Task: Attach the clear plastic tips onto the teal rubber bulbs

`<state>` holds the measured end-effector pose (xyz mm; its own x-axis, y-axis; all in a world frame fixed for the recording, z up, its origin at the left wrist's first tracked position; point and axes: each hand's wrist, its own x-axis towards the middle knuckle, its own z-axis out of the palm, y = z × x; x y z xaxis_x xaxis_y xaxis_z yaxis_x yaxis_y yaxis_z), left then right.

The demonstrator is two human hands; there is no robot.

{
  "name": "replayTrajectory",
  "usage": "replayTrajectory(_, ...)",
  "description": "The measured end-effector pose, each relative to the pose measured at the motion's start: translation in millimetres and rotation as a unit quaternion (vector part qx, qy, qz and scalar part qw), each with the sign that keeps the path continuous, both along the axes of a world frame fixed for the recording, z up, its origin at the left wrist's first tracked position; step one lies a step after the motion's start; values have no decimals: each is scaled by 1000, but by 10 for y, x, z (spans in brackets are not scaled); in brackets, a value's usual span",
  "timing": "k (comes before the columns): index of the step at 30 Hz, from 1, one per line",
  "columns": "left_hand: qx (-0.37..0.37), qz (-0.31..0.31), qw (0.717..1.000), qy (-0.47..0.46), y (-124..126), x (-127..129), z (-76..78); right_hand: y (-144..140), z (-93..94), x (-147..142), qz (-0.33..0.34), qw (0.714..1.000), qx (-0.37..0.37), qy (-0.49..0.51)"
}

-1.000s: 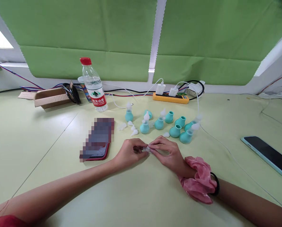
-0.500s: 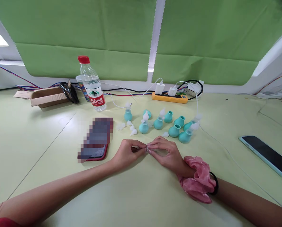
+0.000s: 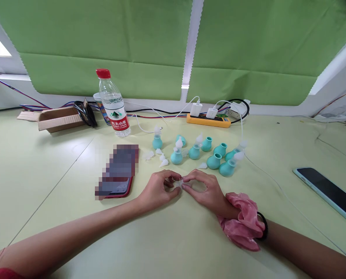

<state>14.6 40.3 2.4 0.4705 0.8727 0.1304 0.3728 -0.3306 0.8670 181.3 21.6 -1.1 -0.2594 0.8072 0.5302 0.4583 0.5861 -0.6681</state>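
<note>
A small translucent plastic piece is between my fingertips, mostly covered by them. My left hand is closed on its left side with thumb and fingers. From the right, my right hand pinches the same piece; a pink scrunchie is round that wrist. Just beyond my hands stand several teal rubber squeeze bulbs, some bare like this open-necked bulb. Others, such as this capped bulb, carry a translucent fitting with a white pointed tip. Loose white tips lie to the left, and another loose tip lies near my right hand.
A red-cased phone lies left, a light-blue-cased phone right. Behind stand a water bottle, a paper cup and an open cardboard box. An orange power strip has chargers plugged in; a white cable crosses the right side.
The fingers of my left hand have spread a little wider round the translucent piece, which shows more now. My right fingers have opened slightly too. The things on the table have not moved.
</note>
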Motion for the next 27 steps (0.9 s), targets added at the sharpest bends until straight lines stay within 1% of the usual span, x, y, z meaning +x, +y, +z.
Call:
replayTrajectory(8, -1, -5, 1000, -5, 3, -8, -24, 12, 0, -1, -1, 1000, 18, -10)
replayTrajectory(13, 13, -10, 1000, -1, -12, -1, -9, 24, -11, -5, 26, 999, 48, 1)
replayTrajectory(21, 25, -8, 1000, 1, -17, 1, 1, 14, -14, 1, 20, 999, 48, -15)
replayTrajectory(27, 56, -13, 998, 7, -25, -6, 14, -5, 16, -9, 26, 997, 46, -56)
